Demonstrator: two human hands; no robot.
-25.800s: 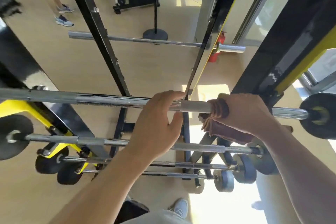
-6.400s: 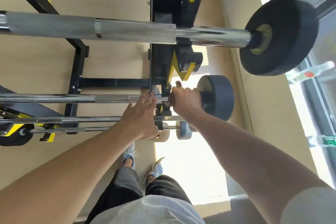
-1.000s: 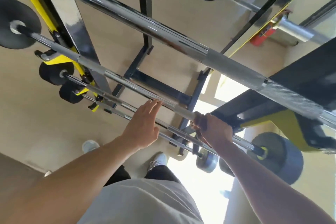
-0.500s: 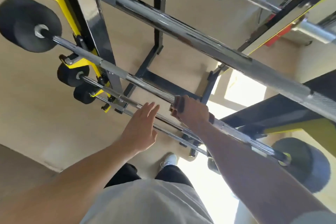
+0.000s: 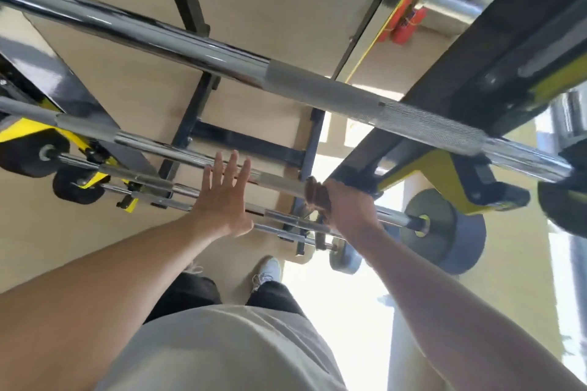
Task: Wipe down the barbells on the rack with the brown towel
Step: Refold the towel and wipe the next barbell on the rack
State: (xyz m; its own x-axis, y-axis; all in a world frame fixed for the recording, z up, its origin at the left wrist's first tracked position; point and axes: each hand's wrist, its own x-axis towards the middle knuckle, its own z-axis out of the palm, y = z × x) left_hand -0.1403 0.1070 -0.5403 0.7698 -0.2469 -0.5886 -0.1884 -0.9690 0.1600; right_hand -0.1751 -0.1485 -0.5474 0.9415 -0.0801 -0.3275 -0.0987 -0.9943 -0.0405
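Rightward along barbell [image 5: 178, 149]: bunched brown towel [image 5: 314, 194]

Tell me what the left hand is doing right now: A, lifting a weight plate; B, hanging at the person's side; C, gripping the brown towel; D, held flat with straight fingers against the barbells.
D: the left hand is spread flat with straight fingers over the barbells, while the right hand grips the brown towel.

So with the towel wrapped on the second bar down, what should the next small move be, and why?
Probably slide the right hand with the brown towel leftward along that barbell, toward the flat left hand. The towel sits near the rack upright, and bare shaft stretches between the two hands.
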